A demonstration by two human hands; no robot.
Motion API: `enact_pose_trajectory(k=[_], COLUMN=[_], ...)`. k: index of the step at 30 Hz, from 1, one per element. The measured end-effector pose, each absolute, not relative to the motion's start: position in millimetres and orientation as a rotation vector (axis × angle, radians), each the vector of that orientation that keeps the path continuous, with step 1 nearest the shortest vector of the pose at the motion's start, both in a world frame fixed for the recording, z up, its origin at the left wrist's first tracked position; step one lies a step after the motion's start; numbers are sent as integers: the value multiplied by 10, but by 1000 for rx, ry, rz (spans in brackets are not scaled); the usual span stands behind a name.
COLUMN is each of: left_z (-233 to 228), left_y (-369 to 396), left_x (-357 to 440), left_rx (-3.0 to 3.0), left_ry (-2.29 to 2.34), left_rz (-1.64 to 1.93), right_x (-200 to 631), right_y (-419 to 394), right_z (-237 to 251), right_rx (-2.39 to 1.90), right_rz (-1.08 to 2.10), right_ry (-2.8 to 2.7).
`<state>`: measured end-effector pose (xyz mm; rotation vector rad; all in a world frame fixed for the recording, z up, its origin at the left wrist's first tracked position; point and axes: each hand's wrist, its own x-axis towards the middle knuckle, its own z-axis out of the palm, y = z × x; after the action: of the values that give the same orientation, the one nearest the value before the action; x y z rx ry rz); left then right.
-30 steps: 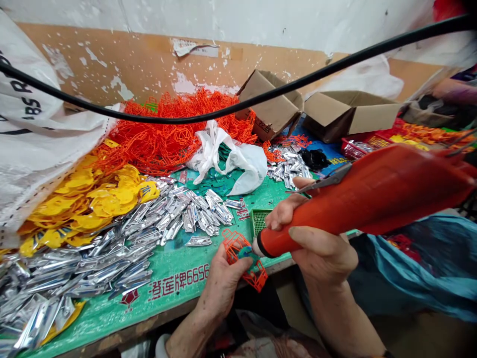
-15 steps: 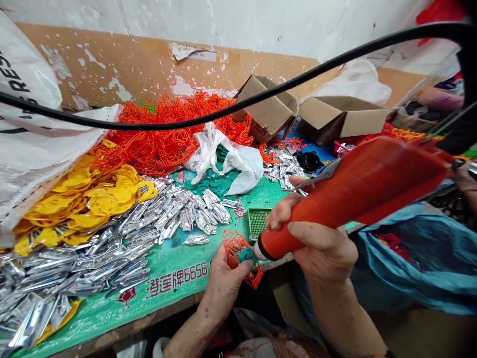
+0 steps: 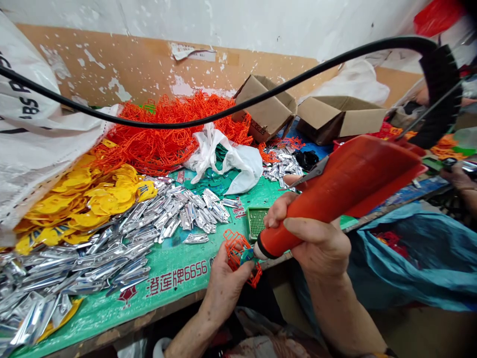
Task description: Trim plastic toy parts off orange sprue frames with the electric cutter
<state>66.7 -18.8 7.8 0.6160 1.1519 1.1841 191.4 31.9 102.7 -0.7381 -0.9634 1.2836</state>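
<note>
My left hand (image 3: 226, 278) is closed on an orange plastic frame (image 3: 238, 248), pinching it between thumb and fingers. A small green-blue piece (image 3: 246, 256) sits against the frame. My right hand (image 3: 316, 238) wraps round a red electric screwdriver (image 3: 335, 184), which is tilted down to the left. Its pale tip meets the green-blue piece; the bit itself is hidden. A flat grey metal part (image 3: 315, 171) lies along the screwdriver's upper side. Just behind the tip stands a small green basket (image 3: 255, 226).
Silver metal-looking pieces (image 3: 112, 248), yellow pieces (image 3: 93, 194) and an orange frame heap (image 3: 160, 134) cover the left and back. A black cable (image 3: 208, 119) arcs across the view. Cardboard boxes (image 3: 341, 119) stand behind; a blue bag (image 3: 428, 253) hangs right. Another person's hand (image 3: 460, 176) is far right.
The screwdriver's rear end and my right hand have shifted slightly left, while its tip stays at the green-blue piece. The cable's right end has moved left and down. My left hand is nearly still.
</note>
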Motion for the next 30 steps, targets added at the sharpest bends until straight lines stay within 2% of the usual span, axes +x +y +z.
enact_pose_trajectory(k=[16, 30], left_z=[-118, -95], left_y=[-243, -320], left_x=[673, 765], left_rx=[861, 950], left_ry=[1221, 1233], left_rz=[1211, 1308], right_x=[1946, 2024], right_y=[273, 188], right_z=[1135, 1139], right_rx=[-748, -803], right_rz=[1232, 1204], right_ry=[-978, -967])
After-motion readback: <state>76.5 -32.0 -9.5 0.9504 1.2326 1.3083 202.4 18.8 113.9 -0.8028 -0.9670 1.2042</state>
